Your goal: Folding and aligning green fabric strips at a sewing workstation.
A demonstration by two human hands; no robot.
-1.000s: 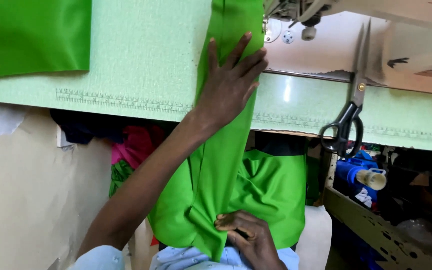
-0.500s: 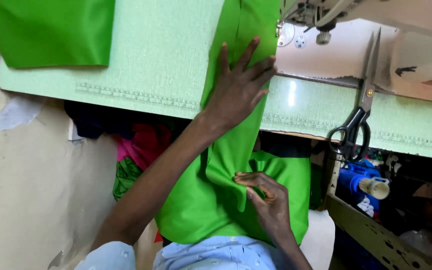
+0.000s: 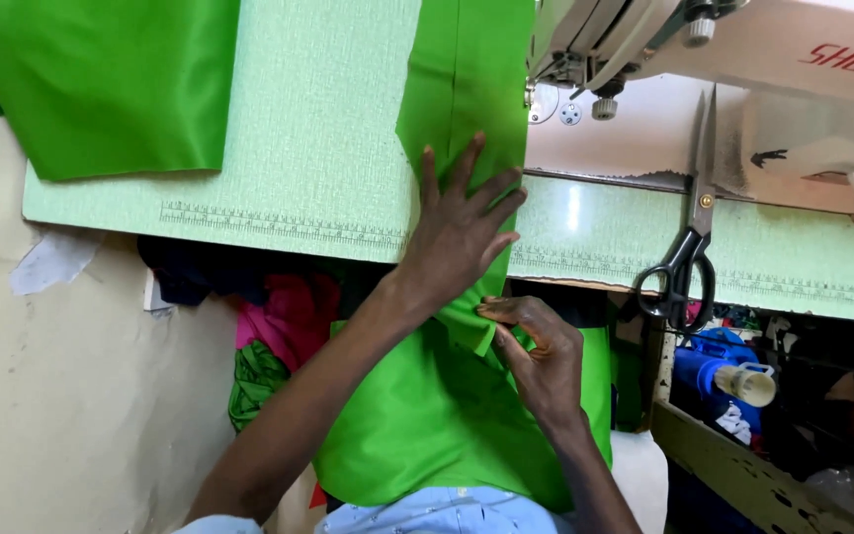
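Person, head-worn view, looking down.

- Left hand [image 3: 462, 232]: bare, no glove, no ring or bracelet showing; fingers long and slim, nails short.
- Left forearm: bare from wrist to near the elbow, no watch or band.
- Left sleeve [image 3: 212, 524]: pale blue cloth, only its hem shows at the lower edge of the view.
- Right hand [image 3: 538, 351]: bare, no jewellery visible, nails short.
- Right forearm: bare, slender.
- Garment at the lap [image 3: 447, 512]: light blue fabric with small pale specks.
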